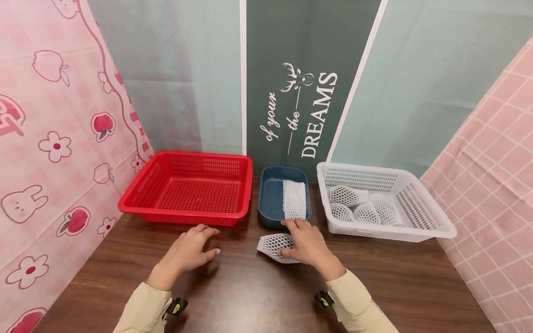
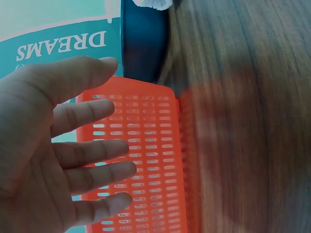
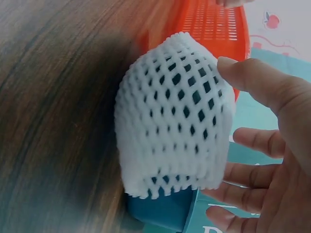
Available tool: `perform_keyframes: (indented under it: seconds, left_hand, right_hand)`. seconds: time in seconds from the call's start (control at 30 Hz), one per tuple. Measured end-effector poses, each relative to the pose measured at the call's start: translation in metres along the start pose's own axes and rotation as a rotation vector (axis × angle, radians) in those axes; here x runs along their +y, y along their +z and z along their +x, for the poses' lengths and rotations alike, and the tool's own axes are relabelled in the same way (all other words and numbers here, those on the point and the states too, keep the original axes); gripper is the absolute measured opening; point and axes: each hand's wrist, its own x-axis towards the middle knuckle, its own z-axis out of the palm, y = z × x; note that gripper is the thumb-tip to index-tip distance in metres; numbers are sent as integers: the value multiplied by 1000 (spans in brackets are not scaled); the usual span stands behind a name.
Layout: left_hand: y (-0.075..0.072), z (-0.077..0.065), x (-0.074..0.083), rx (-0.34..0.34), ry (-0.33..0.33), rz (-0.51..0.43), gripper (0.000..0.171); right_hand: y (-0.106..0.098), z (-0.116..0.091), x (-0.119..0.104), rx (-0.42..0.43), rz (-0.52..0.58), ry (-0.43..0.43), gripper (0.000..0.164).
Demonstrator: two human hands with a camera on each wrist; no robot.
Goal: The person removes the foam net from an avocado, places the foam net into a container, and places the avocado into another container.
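A white foam net sleeve (image 1: pixel 275 245) lies on the table in front of the blue tray (image 1: pixel 270 196). My right hand (image 1: pixel 310 245) is over its right end, thumb at the sleeve and fingertips by the tray's front rim. In the right wrist view the sleeve (image 3: pixel 172 116) bulges, and the thumb tip meets its edge while the other fingers (image 3: pixel 252 174) stand spread apart from it. Whether anything is inside is unclear. Flat white net sleeves (image 1: pixel 294 199) lie in the tray's right side. My left hand (image 1: pixel 187 249) hovers before the red basket (image 1: pixel 200 215), fingers loosely extended, holding nothing.
A white basket (image 1: pixel 387 233) on the right holds several net-covered items (image 1: pixel 366 212). The red basket stands at the left with bare mesh floor. A printed cloth (image 1: pixel 308 83) hangs behind, with pink cloths at both sides. Brown wooden table (image 1: pixel 250 296) lies in front.
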Motion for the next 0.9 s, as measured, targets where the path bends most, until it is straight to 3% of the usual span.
perform_keyframes:
  seconds: [0.2, 0.63, 0.9]
  left_hand:
    - [3, 1, 3, 5, 8, -14, 41]
    - [37, 10, 24, -19, 99, -111, 39]
    - [51, 15, 35, -56, 113, -176, 35]
  right_hand:
    - [0, -2, -1, -22, 24, 0, 67]
    - [-2, -15, -1, -50, 88, 16, 65]
    - [-5, -25, 6, -95, 178, 52, 63]
